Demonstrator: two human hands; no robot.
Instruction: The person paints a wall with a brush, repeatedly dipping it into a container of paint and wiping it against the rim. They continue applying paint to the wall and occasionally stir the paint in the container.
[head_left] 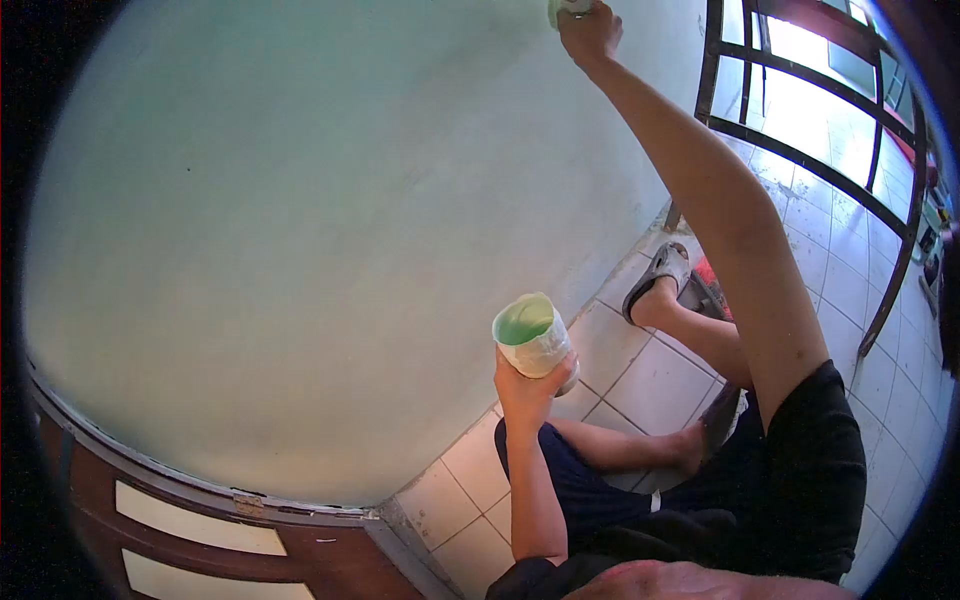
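Note:
In the lower middle, my left hand (528,392) is wrapped round a white cup (540,352), tilted a little, its mouth upward. Pale green paint (524,323) coats its inside. At the top edge of the view, my right hand (592,32) is raised against the wall (330,230), closed on a pale green and white object (568,8). The frame cuts that object off, so I cannot tell its kind. The wall is light green, with whiter and darker patches.
A dark metal railing (800,150) stands at the right. White floor tiles (660,385) lie under my bent legs and a grey clog (665,275). A brown door with cream panels (200,515) is at the lower left. Something red (706,270) lies behind my foot.

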